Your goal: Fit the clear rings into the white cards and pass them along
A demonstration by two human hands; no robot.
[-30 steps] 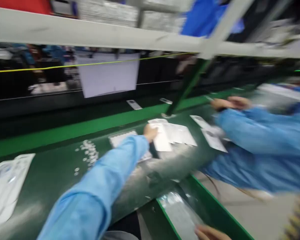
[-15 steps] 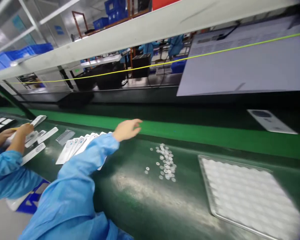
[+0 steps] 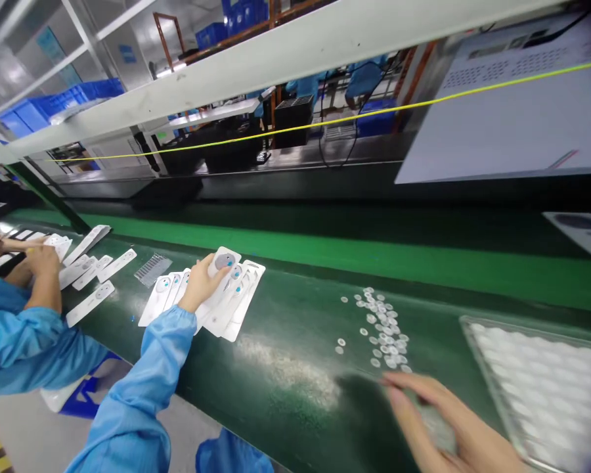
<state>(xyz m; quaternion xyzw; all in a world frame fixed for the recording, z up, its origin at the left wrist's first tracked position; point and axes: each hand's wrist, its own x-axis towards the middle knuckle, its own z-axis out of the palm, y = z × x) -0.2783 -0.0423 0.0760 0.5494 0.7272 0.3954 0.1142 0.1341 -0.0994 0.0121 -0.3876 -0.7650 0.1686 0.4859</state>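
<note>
My left hand (image 3: 201, 284) is closed on the top end of a white card (image 3: 224, 260) with a grey oval and a blue dot, tilted up over a fan of similar white cards (image 3: 236, 315). At the lower right is my right hand (image 3: 453, 427), blurred, its thumb and forefinger drawn close together. Something pale and translucent shows inside its curled fingers; I cannot make out what it is. Just beyond those fingertips lies a loose heap of small clear rings (image 3: 389, 332) on the green work surface (image 3: 295, 295).
At right stands a clear tray (image 3: 492, 387) of white rounded pieces. A striped clear sheet (image 3: 152, 268) lies left of the cards. Farther left, a co-worker's hands (image 3: 42, 263) are among more white cards (image 3: 91, 303). A green post (image 3: 49, 197) rises behind.
My left hand, empty and outstretched before, has drawn back to the fanned cards and taken hold of one. My right hand has come into view. The view has swung left.
</note>
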